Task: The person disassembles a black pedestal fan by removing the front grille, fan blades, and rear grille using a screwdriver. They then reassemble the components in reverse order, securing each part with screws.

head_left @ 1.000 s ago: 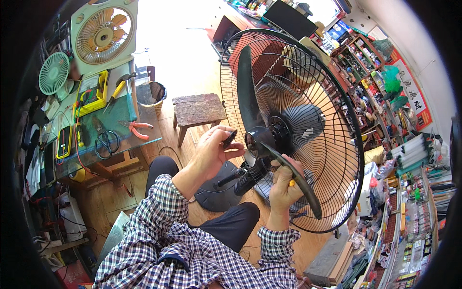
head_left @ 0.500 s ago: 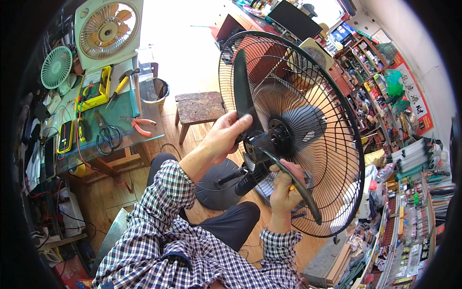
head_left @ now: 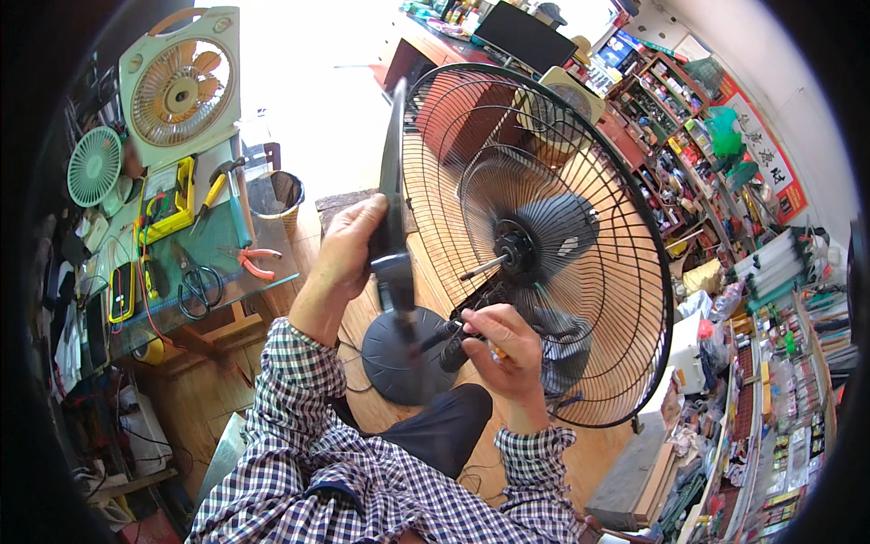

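Observation:
My left hand (head_left: 340, 249) grips a black fan blade (head_left: 391, 199) near its hub, left of the fan and apart from it. The blade is seen nearly edge-on, its lower end blurred. A bare metal shaft (head_left: 485, 267) sticks out from the middle of the black rear wire grille (head_left: 515, 247) of a standing fan. Just below the shaft, my right hand (head_left: 509, 354) is closed with thumb and finger together. Something small with a yellow-orange part shows between its fingers, mostly hidden. The fan's round black base (head_left: 385, 363) rests on the floor.
On the glass-topped table (head_left: 231, 288) at left lie pliers (head_left: 252, 261), scissors (head_left: 195, 281), a hammer (head_left: 216, 190) and a yellow multimeter (head_left: 169, 201). A box fan (head_left: 181, 91) stands behind them. A wastebasket (head_left: 276, 195) is beside the table. Crowded shelves (head_left: 766, 399) line the right.
The blade has come off the shaft and moved left with my left hand, turning edge-on. My right hand has left the blade and now closes near the shaft. The view has shifted slightly.

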### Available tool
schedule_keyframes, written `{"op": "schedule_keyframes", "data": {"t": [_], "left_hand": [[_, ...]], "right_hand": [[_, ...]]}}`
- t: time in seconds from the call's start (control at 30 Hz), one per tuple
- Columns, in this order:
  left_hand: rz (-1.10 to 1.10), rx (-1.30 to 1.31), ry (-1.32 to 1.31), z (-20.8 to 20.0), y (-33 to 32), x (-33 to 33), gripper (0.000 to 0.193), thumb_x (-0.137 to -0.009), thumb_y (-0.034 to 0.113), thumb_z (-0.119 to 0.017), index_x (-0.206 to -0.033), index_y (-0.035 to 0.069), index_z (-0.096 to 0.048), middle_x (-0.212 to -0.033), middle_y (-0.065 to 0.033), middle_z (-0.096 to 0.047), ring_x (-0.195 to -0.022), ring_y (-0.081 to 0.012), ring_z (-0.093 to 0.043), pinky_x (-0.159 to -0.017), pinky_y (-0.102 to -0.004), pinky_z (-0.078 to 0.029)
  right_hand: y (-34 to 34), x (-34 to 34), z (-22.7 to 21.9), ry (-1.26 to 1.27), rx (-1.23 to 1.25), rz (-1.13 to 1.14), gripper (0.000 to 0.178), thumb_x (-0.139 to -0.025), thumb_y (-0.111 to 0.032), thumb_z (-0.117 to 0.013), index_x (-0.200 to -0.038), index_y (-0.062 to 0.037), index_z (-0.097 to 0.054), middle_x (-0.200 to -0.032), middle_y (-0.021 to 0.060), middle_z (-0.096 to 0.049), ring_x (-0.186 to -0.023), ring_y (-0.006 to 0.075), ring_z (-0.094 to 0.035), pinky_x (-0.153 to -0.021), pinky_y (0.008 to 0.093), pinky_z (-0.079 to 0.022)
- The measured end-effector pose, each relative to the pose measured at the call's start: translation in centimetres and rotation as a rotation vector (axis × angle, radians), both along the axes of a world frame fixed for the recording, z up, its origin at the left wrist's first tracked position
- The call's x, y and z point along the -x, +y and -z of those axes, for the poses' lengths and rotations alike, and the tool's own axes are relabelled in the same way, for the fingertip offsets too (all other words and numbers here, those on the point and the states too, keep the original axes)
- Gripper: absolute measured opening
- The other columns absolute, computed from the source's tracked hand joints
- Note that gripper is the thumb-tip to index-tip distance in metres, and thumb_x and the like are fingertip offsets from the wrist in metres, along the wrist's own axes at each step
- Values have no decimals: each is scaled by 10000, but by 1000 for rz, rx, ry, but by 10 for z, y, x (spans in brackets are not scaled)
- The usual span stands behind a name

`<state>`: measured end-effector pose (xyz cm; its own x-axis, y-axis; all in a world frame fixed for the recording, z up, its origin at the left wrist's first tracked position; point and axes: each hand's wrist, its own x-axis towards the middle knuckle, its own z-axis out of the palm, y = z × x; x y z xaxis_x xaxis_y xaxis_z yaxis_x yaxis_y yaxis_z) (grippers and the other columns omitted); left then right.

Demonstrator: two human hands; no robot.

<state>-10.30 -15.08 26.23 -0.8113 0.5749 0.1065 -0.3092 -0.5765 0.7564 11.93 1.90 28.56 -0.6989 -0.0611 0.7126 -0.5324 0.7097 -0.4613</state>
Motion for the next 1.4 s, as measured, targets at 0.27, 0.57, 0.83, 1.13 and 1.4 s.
{"op": "schedule_keyframes", "data": {"t": [0.27,0.57,0.83,1.13,1.4], "left_hand": [[-143,-55,-28,35,-8,-23,338,-1166,319,-557,-1177,15,-706,-984,-7,-746,-825,-80,-697,-724,-233,-571],[-263,244,272,162,-4,-62,439,-1186,381,-501,-882,75,-586,-750,90,-456,-666,-32,-396,-571,-234,-325],[753,1041,787,214,-36,-76,476,-1063,405,-668,-996,-55,-769,-781,-188,-719,-734,-286,-690,-721,-440,-545],[1310,563,908,131,-31,-135,342,-980,301,-827,-1153,31,-709,-980,-98,-758,-899,-236,-714,-811,-366,-564],[777,673,853,156,14,-183,328,-979,232,-821,-1152,-13,-689,-1024,-133,-758,-938,-235,-730,-809,-367,-574]], "right_hand": [[-19,-1,43,-574,621,-159,396,-1118,-251,-631,-1315,86,-698,-1099,110,-736,-996,189,-709,-826,322,-596],[-37,-54,83,-1059,857,-75,753,-897,-197,-879,-1497,109,-543,-1388,120,-669,-1238,179,-642,-1088,335,-511],[-52,-124,148,-1115,653,386,900,-789,-333,-968,-1444,126,-556,-1333,247,-694,-1229,298,-689,-1052,392,-553],[-75,-170,136,-1346,196,438,878,-759,-538,-907,-1322,73,-622,-1101,261,-770,-1032,416,-757,-874,474,-598],[-103,-208,115,-1392,-74,591,748,-810,-530,-855,-1210,68,-647,-799,257,-741,-790,443,-754,-725,517,-606]]}}
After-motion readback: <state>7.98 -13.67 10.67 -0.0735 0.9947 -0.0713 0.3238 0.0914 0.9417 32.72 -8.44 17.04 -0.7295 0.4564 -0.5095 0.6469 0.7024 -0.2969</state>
